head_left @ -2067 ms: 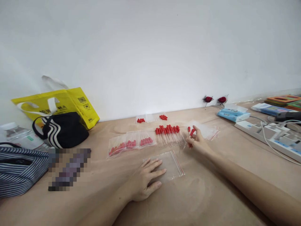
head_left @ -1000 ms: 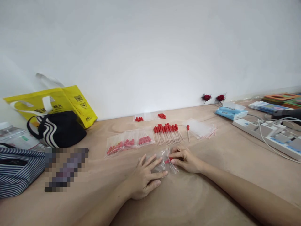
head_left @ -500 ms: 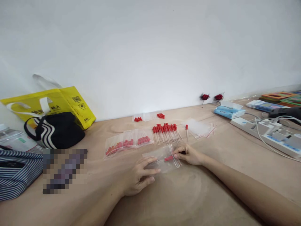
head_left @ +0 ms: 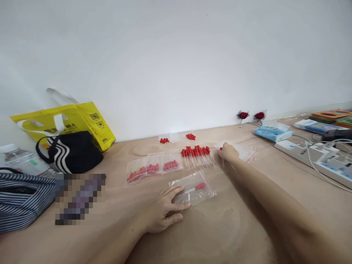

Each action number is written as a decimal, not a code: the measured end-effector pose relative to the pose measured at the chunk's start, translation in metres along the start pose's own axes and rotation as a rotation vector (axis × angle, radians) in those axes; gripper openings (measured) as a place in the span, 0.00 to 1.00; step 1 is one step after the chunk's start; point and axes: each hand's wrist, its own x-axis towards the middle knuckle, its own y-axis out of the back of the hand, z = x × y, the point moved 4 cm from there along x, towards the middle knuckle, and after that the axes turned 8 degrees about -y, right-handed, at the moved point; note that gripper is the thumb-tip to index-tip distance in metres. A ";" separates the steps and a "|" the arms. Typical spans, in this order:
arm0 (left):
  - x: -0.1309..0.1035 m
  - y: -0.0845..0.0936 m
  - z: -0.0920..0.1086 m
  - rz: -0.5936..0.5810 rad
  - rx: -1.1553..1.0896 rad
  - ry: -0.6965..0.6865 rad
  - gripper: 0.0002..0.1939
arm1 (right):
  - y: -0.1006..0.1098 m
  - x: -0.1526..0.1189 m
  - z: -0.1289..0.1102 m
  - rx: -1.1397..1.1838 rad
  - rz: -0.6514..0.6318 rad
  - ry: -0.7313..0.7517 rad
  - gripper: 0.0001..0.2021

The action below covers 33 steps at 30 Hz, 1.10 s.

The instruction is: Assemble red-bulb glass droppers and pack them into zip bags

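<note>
Dropper (head_left: 196,188), long axis crosswise, bulb (head_left: 201,186) rightward, left grip (head_left: 165,209) spread, right grip (head_left: 230,152) pinching second dropper (head_left: 221,149)

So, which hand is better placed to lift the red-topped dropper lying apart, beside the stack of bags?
Probably the right hand: it is right at that red-topped dropper. The left hand is farther off, resting on the clear bag in front.

Lighting: soft, moderate; the wall (head_left: 176,73) is glowing palest low at centre, greying towards the top. Shadow: soft-edged, darkening the worktop (head_left: 220,227) beside the right forearm (head_left: 266,190). Glare: small glints are showing on the clear bag (head_left: 194,197). Definition: wide-angle view is stretching the edges; mosaic (head_left: 80,200) is masking one item.
</note>
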 end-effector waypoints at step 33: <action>0.001 0.001 0.000 0.080 -0.040 -0.039 0.18 | -0.029 -0.141 -0.010 0.599 -0.810 0.553 0.15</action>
